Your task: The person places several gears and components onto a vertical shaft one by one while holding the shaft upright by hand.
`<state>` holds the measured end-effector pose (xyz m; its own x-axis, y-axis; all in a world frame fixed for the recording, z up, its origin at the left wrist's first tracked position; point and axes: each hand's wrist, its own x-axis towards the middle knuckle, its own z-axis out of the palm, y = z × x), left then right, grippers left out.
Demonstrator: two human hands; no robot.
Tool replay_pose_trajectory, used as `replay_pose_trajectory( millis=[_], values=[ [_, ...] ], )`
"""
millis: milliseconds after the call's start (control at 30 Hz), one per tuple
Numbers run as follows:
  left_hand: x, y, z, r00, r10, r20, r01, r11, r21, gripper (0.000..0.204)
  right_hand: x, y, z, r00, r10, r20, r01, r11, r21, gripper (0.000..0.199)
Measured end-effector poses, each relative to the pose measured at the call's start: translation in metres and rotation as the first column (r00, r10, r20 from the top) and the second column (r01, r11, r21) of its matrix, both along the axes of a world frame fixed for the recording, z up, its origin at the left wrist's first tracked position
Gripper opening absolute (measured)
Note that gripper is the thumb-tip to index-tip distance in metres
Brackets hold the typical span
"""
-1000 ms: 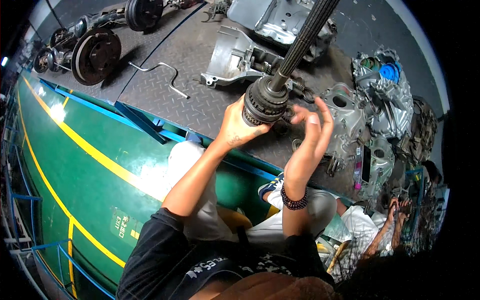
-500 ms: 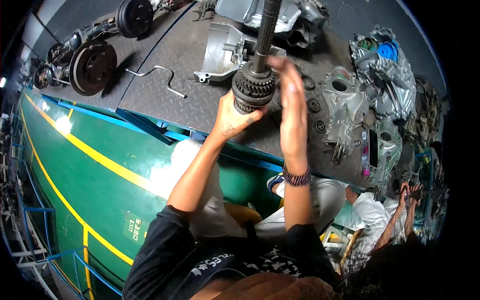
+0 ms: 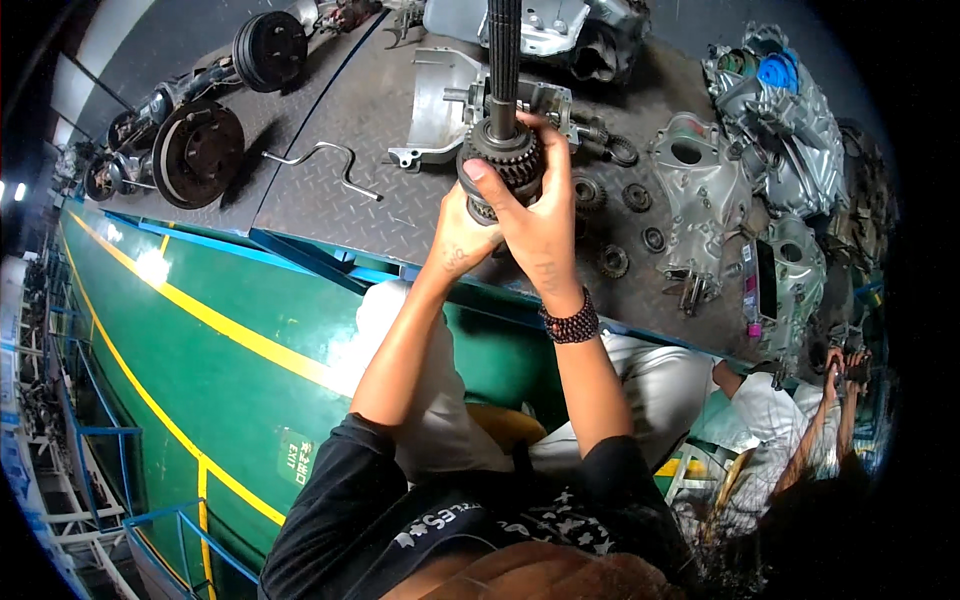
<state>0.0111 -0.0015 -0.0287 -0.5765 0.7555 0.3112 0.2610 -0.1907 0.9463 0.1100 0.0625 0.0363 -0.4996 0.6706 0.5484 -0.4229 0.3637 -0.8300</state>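
Observation:
Upright before me, over the near edge of the bench, stands a gearbox shaft with its splined end up. Round its lower part sits a stack of toothed gears. My left hand grips the lower end of this stack, its fingers partly hidden behind the metal. From the right, my right hand wraps the gears, thumb across the near side and fingers round the far side. Just behind the shaft lies an opened silver gearbox housing. Several loose gears lie on the bench right of my right hand.
An S-bent metal rod lies left on the steel-plate bench. An axle with a rusty drum stands farther left. Silver castings and a dark phone-like slab are to the right. Another person's hands work at far right.
My right hand, held flat and blurred beside the shaft before, has come down and closed round the gears. The shaft has shifted slightly left in view.

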Motion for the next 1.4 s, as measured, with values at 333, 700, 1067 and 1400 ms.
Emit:
replay_pose_trajectory(
  millis=[333, 700, 1067, 1400],
  values=[
    [0.008, -0.001, 0.012, 0.975, -0.168, 0.146, 0.116, 0.944, 0.309, 0.070, 0.006, -0.012, 0.005, 0.906, -0.424, -0.005, 0.396, 0.843, 0.365, 0.066],
    [0.007, -0.004, 0.030, 0.997, 0.034, 0.067, -0.040, 0.995, 0.095, 0.037, 0.063, 0.065, 0.021, 0.888, -0.385, 0.251, 0.266, 0.876, 0.402, 0.059],
    [0.017, 0.003, 0.032, 0.986, 0.085, -0.145, -0.081, 0.996, 0.027, 0.038, 0.097, 0.103, -0.141, 0.574, -0.560, 0.598, -0.234, 0.588, 0.775, 0.027],
    [0.016, 0.012, 0.028, 0.999, 0.038, -0.023, -0.036, 0.996, 0.082, 0.051, 0.132, 0.141, -0.027, 0.726, 0.686, 0.047, -0.539, 0.611, -0.580, 0.030]
  ],
)
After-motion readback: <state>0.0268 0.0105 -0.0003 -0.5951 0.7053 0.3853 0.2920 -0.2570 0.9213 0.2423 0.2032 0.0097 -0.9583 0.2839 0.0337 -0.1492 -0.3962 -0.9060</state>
